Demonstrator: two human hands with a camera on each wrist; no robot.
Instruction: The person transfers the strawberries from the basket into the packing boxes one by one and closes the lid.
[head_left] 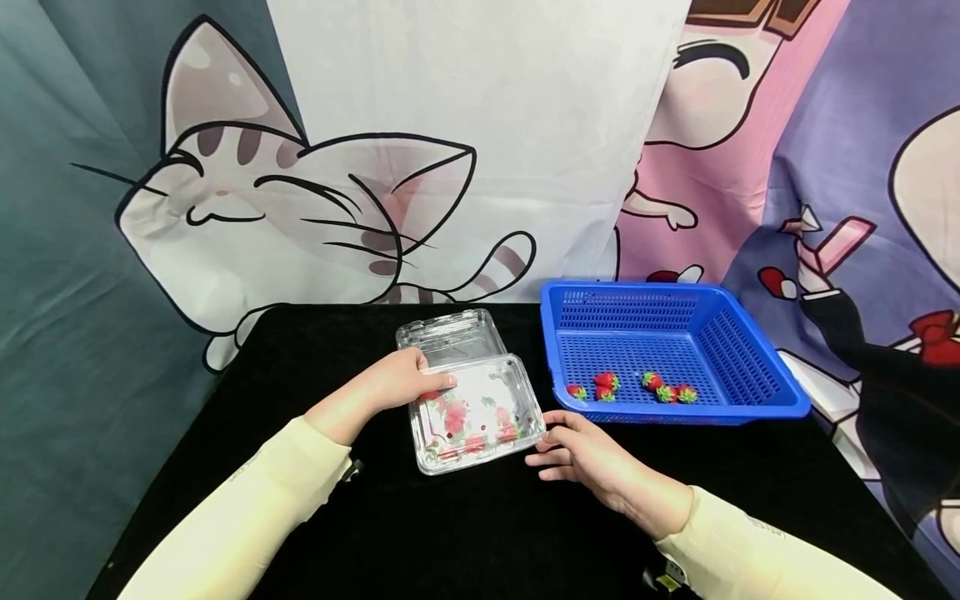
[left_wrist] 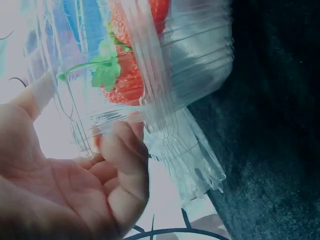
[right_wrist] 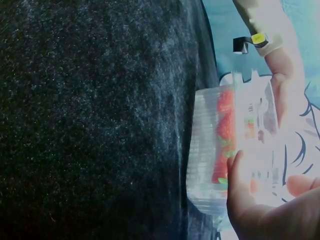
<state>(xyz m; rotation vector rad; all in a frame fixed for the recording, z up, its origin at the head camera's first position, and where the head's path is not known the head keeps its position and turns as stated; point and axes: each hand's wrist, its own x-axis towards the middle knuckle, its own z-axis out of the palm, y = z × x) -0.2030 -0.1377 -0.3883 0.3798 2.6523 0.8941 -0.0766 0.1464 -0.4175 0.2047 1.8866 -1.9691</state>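
A clear plastic clamshell box (head_left: 480,417) with red strawberries (left_wrist: 122,82) inside is held tilted over the black table, its lid lying over the berries. My left hand (head_left: 405,379) grips its left edge, thumb on top and the other fingers curled beneath the rim. At the box's near right corner is my right hand (head_left: 592,462), fingers loosely spread and fingertips right at the edge. The right wrist view shows the thumb of this hand (right_wrist: 275,210) well apart from its fingers. Behind the held box, a second clear plastic container (head_left: 453,333) is partly hidden by it.
A blue perforated basket (head_left: 675,411) stands at the right rear of the black-covered table (head_left: 465,533). Several loose strawberries (head_left: 606,381) lie along its near side. A cartoon-printed cloth (head_left: 480,208) hangs right behind the table.
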